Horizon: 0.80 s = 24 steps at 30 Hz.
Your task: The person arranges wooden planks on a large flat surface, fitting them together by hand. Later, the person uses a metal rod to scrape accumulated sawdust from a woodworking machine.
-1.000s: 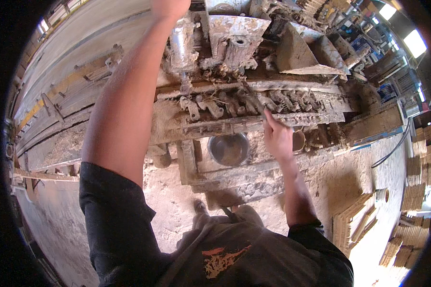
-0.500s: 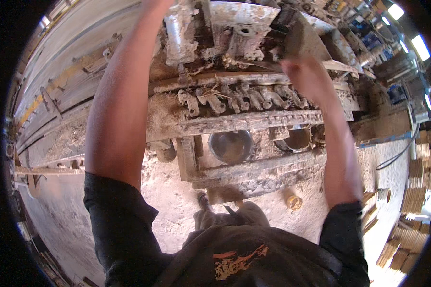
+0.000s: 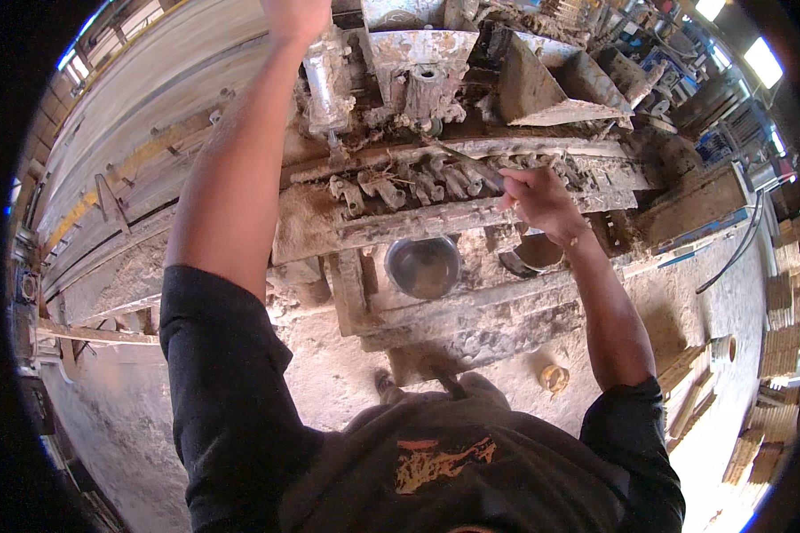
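Note:
My right hand (image 3: pixel 544 206) is closed around the near end of a long, thin dark bar (image 3: pixel 471 163). The bar slants up to the left, its far tip by the foot of a dust-caked machine head (image 3: pixel 425 84). Under the bar lies a row of dusty metal clamp-like pieces (image 3: pixel 382 188) along a ledge. My left arm stretches far forward. The left hand (image 3: pixel 298 16) is cut off by the upper edge, beside a pale metal cylinder (image 3: pixel 327 80), and its fingers do not show.
Below the ledge stand a round metal bowl (image 3: pixel 423 268) and a second bowl (image 3: pixel 538 255), partly hidden. A hopper-like metal box (image 3: pixel 529 82) sits at the back right. On the floor lie a small yellow ring-shaped thing (image 3: pixel 554 379) and stacked boards (image 3: pixel 777 351) far right.
My right hand has come nearer to me and left, down from the hopper-like box. The dark bar now shows plainly in it. The view has shifted slightly.

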Each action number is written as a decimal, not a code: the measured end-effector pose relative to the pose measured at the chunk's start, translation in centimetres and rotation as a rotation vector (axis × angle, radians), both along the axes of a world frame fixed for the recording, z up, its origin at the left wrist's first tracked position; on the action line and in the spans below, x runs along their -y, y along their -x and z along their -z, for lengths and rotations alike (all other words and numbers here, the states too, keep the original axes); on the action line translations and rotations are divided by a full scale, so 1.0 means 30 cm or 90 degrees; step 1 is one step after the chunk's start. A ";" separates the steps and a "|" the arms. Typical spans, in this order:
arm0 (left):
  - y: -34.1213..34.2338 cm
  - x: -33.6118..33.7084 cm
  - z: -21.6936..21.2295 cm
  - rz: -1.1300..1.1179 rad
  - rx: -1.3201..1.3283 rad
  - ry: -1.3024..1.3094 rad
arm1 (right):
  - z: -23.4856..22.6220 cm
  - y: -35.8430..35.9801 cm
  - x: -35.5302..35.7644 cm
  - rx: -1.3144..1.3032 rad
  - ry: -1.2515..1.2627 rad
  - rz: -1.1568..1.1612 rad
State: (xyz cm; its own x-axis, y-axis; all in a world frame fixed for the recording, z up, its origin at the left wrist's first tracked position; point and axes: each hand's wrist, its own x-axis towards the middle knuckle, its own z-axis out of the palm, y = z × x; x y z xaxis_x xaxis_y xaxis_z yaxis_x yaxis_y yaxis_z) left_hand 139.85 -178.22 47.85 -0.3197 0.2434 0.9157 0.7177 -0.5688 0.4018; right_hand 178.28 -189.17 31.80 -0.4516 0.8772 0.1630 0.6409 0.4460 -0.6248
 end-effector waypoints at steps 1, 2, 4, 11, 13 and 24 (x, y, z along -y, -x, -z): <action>0.002 0.007 0.003 -0.013 -0.003 0.003 | -0.046 0.016 0.034 -0.063 0.105 0.064; -0.003 0.015 0.002 -0.025 -0.005 0.003 | -0.057 0.014 0.053 -0.017 0.056 0.080; -0.012 0.025 0.002 -0.046 -0.022 -0.012 | -0.055 0.007 0.087 0.075 -0.040 0.110; 0.012 0.000 0.002 -0.093 -0.056 -0.033 | 0.086 0.038 0.091 -0.217 0.216 0.126; 0.012 -0.006 0.003 -0.094 -0.057 -0.044 | 0.077 0.036 0.077 -0.106 0.118 0.107; 0.030 0.021 -0.008 -0.082 -0.048 -0.056 | -0.088 0.364 0.020 0.496 -0.306 -0.147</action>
State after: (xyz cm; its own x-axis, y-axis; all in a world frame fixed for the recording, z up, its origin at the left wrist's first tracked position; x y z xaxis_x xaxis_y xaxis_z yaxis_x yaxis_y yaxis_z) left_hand 138.95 -178.85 48.08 -0.2722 0.1235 0.9543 0.8130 -0.5009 0.2967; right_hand 167.37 -189.76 34.44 -0.7401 0.6694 0.0638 0.6640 0.7126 0.2263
